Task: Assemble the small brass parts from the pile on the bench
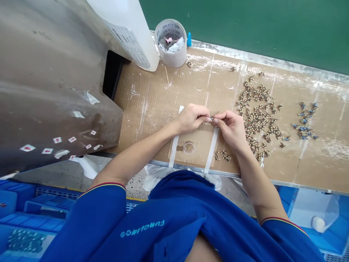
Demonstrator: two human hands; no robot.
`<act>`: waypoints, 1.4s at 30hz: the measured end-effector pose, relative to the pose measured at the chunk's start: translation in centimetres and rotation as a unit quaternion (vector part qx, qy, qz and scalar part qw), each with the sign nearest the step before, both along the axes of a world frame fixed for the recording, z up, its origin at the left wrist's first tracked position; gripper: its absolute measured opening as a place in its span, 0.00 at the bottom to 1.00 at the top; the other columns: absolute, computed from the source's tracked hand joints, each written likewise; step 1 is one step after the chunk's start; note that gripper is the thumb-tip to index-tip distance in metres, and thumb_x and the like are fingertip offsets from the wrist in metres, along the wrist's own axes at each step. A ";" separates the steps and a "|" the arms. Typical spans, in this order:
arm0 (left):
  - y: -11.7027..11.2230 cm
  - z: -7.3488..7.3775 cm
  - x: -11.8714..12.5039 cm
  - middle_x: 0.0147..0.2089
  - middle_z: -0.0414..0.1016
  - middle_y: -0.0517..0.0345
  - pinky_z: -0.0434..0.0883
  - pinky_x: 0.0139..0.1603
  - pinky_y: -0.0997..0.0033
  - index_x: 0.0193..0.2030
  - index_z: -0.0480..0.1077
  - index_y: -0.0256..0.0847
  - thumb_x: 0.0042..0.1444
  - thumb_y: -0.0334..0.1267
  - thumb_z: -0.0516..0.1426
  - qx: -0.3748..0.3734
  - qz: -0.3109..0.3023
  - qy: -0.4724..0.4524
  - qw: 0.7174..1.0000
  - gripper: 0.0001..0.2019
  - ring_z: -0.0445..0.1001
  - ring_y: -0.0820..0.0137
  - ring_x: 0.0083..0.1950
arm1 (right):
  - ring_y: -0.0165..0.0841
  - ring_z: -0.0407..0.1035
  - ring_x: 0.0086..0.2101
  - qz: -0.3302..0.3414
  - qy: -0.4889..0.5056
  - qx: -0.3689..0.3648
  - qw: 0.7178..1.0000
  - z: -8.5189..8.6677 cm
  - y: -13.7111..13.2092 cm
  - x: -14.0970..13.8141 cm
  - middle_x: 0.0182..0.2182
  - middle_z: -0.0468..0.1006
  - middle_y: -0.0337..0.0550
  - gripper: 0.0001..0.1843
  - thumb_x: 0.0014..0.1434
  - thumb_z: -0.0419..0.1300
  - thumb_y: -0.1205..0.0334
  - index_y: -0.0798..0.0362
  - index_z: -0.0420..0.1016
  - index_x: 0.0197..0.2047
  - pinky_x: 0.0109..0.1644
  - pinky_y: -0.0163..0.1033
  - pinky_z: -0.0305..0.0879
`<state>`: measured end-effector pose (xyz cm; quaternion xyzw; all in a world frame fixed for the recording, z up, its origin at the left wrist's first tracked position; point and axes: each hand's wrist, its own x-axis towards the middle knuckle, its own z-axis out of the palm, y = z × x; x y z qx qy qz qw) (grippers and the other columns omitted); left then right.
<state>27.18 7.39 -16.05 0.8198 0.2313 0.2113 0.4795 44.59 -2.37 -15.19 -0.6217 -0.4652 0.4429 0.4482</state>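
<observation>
A: Hands?
B: Left hand (192, 118) and right hand (229, 130) both pinch, fingertips meeting on a tiny metal fitting (213, 117), above the cardboard bench cover (152, 109).
A: Technique?
B: Tight fingertip pinch, forearms low: seems steadiest.
A: Around?
B: Brass-coloured fittings (256, 118) heaped rightward; blue-tipped fittings (304, 127) beyond; clear round dish (188, 147) just below the hands.

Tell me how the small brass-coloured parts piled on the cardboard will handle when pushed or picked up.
The small brass-coloured parts probably feel light and stiff: the fingertips pinch one with no visible bend. Their rounded bodies may roll slightly, though they lie scattered on the cardboard without running off. Thin protruding ends could snag neighbours, dragging clumps.
</observation>
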 end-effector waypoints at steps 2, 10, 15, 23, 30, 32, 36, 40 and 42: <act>-0.1 0.0 0.0 0.27 0.74 0.57 0.66 0.37 0.69 0.29 0.75 0.39 0.62 0.35 0.57 0.000 0.003 0.002 1.000 0.11 0.72 0.70 0.31 | 0.32 0.73 0.30 0.005 -0.006 0.004 1.000 0.0 0.0 0.0 0.29 0.79 0.39 0.15 0.58 0.69 0.48 0.49 0.75 0.31 0.35 0.40 0.72; -0.5 -0.4 0.1 0.26 0.71 0.59 0.63 0.35 0.69 0.28 0.74 0.37 0.59 0.33 0.57 0.015 0.006 -0.018 1.000 0.09 0.67 0.72 0.29 | 0.31 0.70 0.30 0.031 -0.040 0.030 0.998 -0.6 -0.4 0.2 0.28 0.76 0.38 0.15 0.62 0.68 0.50 0.49 0.72 0.32 0.35 0.38 0.67; -0.6 -0.4 0.1 0.24 0.68 0.60 0.61 0.34 0.70 0.27 0.72 0.37 0.59 0.35 0.57 0.003 0.015 -0.033 0.999 0.11 0.63 0.74 0.28 | 0.30 0.70 0.30 0.028 -0.005 0.052 0.998 -1.1 -0.2 0.1 0.28 0.74 0.36 0.12 0.61 0.68 0.56 0.50 0.72 0.32 0.36 0.38 0.68; -0.3 1.9 -0.2 0.27 0.71 0.60 0.62 0.35 0.73 0.30 0.74 0.36 0.61 0.40 0.58 -0.084 -0.001 0.022 0.996 0.11 0.66 0.74 0.30 | 0.31 0.70 0.29 0.003 0.072 0.028 0.997 -0.3 0.0 -0.8 0.27 0.76 0.38 0.19 0.57 0.69 0.44 0.50 0.73 0.34 0.37 0.41 0.72; 1.5 4.8 -3.0 0.37 0.75 0.55 0.70 0.45 0.69 0.36 0.74 0.37 0.66 0.39 0.57 0.011 0.110 0.147 0.983 0.10 0.72 0.70 0.37 | 0.35 0.74 0.33 -0.152 -0.042 0.100 0.982 2.8 0.0 4.2 0.31 0.79 0.43 0.12 0.54 0.66 0.52 0.51 0.76 0.35 0.43 0.46 0.73; 2.2 5.7 -4.8 0.48 0.74 0.49 0.73 0.53 0.62 0.42 0.75 0.37 0.66 0.39 0.58 0.067 0.217 0.243 0.943 0.08 0.76 0.65 0.43 | 0.38 0.73 0.32 -0.347 -0.110 0.130 0.922 3.4 0.2 7.5 0.29 0.78 0.44 0.08 0.47 0.65 0.58 0.51 0.75 0.31 0.45 0.51 0.73; 2.7 7.1 -8.2 0.68 0.61 0.37 0.72 0.64 0.50 0.56 0.72 0.39 0.67 0.43 0.59 0.038 0.375 0.402 0.835 0.15 0.80 0.52 0.54 | 0.46 0.76 0.34 -0.531 -0.200 0.064 0.821 3.4 0.4 13.4 0.23 0.69 0.40 0.08 0.39 0.59 0.68 0.44 0.66 0.22 0.51 0.60 0.72; 3.1 7.6 -9.6 0.73 0.56 0.27 0.71 0.67 0.48 0.64 0.68 0.35 0.68 0.46 0.57 -0.006 0.454 0.432 0.779 0.23 0.78 0.43 0.61 | 0.56 0.77 0.41 -0.626 -0.243 0.015 0.741 2.9 -0.8 17.0 0.21 0.59 0.37 0.16 0.35 0.59 0.69 0.38 0.57 0.19 0.53 0.62 0.71; 3.7 7.8 -9.5 0.71 0.61 0.25 0.71 0.66 0.46 0.67 0.65 0.33 0.69 0.46 0.56 -0.027 0.471 0.435 0.767 0.25 0.76 0.40 0.64 | 0.59 0.76 0.41 -0.624 -0.256 0.011 0.738 2.3 -1.6 18.4 0.21 0.56 0.37 0.17 0.35 0.60 0.67 0.37 0.54 0.20 0.52 0.65 0.69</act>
